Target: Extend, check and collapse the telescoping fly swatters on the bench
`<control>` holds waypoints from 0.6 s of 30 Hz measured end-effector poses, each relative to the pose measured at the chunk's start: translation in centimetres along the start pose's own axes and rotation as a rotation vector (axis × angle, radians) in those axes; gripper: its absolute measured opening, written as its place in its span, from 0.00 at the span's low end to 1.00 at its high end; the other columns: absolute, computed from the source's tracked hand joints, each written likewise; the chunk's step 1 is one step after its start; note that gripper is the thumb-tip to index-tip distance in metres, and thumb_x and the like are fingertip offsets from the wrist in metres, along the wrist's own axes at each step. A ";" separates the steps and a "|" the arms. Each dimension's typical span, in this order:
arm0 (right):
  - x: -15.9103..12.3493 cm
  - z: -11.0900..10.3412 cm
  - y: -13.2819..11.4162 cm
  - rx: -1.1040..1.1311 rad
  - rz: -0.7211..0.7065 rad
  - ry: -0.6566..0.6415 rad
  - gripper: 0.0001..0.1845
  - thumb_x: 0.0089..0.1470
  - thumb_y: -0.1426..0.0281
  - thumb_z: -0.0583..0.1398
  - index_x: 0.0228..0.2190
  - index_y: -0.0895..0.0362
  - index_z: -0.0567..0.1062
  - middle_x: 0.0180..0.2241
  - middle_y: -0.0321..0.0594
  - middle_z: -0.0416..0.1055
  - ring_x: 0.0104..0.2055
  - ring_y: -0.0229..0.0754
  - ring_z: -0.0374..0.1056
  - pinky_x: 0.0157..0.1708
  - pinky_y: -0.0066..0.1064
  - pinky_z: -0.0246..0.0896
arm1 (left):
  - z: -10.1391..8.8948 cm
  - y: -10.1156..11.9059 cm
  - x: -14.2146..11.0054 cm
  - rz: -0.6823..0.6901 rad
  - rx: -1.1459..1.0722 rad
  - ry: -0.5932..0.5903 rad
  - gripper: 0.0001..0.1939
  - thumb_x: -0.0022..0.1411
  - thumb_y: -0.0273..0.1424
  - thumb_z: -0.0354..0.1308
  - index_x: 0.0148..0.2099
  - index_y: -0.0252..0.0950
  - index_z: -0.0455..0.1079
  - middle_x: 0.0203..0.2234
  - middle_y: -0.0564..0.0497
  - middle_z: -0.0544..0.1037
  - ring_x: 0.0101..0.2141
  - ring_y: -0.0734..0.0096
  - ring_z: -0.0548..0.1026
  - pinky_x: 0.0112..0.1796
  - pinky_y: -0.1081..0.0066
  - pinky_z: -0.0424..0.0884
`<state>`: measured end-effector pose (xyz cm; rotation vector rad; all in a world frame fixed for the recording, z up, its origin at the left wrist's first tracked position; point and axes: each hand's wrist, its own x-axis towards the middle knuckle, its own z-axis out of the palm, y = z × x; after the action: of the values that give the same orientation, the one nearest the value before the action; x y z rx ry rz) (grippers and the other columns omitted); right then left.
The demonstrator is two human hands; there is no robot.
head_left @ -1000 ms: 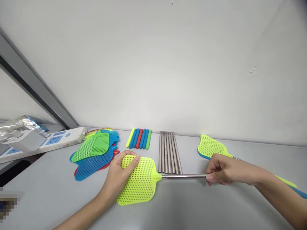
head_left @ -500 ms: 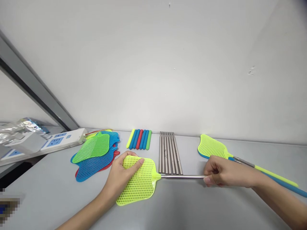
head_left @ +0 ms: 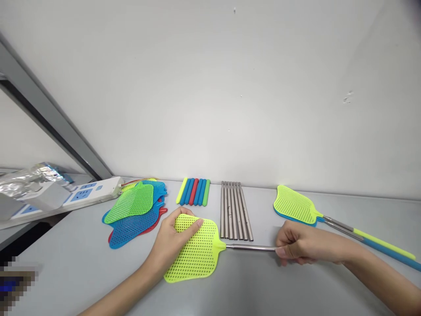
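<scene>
A yellow-green mesh fly swatter head (head_left: 200,252) is pinched at its left side by my left hand (head_left: 168,238), thumb on top and the other fingers underneath. From its neck a thin metal rod (head_left: 251,247) runs to the right. My right hand (head_left: 294,245) is closed on the rod's far end between thumb and curled fingers, hiding that end. Just behind the rod, several loose metal rods (head_left: 234,213) lie side by side. Near the wall is a row of coloured grip sleeves (head_left: 194,192) in yellow, blue, red and green.
Loose swatter heads, a green one (head_left: 133,202) on top of blue and red ones (head_left: 135,230), are piled at left. A white power strip (head_left: 98,189) and clear plastic packaging (head_left: 31,182) sit beyond. Two assembled swatters, yellow (head_left: 294,204) over blue (head_left: 391,250), lie at right.
My right hand has come closer to the swatter head, leaving a shorter stretch of rod showing. My left hand keeps its pinch. The whole view has shifted slightly.
</scene>
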<state>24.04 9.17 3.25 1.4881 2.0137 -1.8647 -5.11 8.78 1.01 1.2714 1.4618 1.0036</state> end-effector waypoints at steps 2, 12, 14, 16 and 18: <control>0.0 -0.1 0.0 0.002 0.008 0.002 0.12 0.47 0.67 0.54 0.21 0.62 0.72 0.13 0.31 0.54 0.15 0.28 0.48 0.13 0.21 0.37 | 0.0 -0.1 0.0 0.013 0.009 0.006 0.14 0.47 0.39 0.59 0.29 0.37 0.59 0.21 0.58 0.68 0.22 0.76 0.68 0.21 0.79 0.64; 0.0 0.2 -0.2 -0.095 0.009 0.076 0.30 0.51 0.50 0.48 0.18 0.62 0.71 0.11 0.32 0.54 0.14 0.28 0.46 0.15 0.22 0.38 | 0.0 0.1 -0.3 0.004 -0.008 -0.010 0.13 0.48 0.39 0.58 0.29 0.38 0.58 0.20 0.58 0.68 0.21 0.75 0.69 0.20 0.79 0.63; 0.0 0.2 -0.3 -0.109 0.010 0.073 0.30 0.50 0.49 0.48 0.19 0.62 0.71 0.12 0.32 0.54 0.15 0.28 0.46 0.15 0.22 0.39 | 0.0 0.2 -0.3 0.011 -0.009 -0.011 0.13 0.48 0.38 0.58 0.29 0.38 0.58 0.20 0.59 0.68 0.21 0.75 0.69 0.20 0.79 0.63; 0.0 0.1 -0.4 -0.135 0.009 0.075 0.29 0.49 0.49 0.49 0.19 0.62 0.71 0.12 0.32 0.55 0.15 0.29 0.47 0.15 0.21 0.39 | 0.0 0.1 -0.2 0.025 -0.010 -0.004 0.12 0.48 0.38 0.58 0.29 0.38 0.58 0.19 0.59 0.67 0.21 0.75 0.68 0.20 0.79 0.63; 0.0 0.1 -0.4 -0.166 0.006 0.088 0.28 0.49 0.49 0.50 0.19 0.62 0.72 0.12 0.32 0.55 0.16 0.29 0.48 0.16 0.21 0.40 | 0.0 0.1 -0.2 0.021 -0.015 -0.004 0.12 0.48 0.38 0.58 0.29 0.38 0.58 0.19 0.59 0.67 0.21 0.75 0.68 0.20 0.79 0.62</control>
<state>23.72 9.21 3.54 1.5547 2.1385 -1.6113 -5.05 8.59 1.14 1.2799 1.4374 1.0236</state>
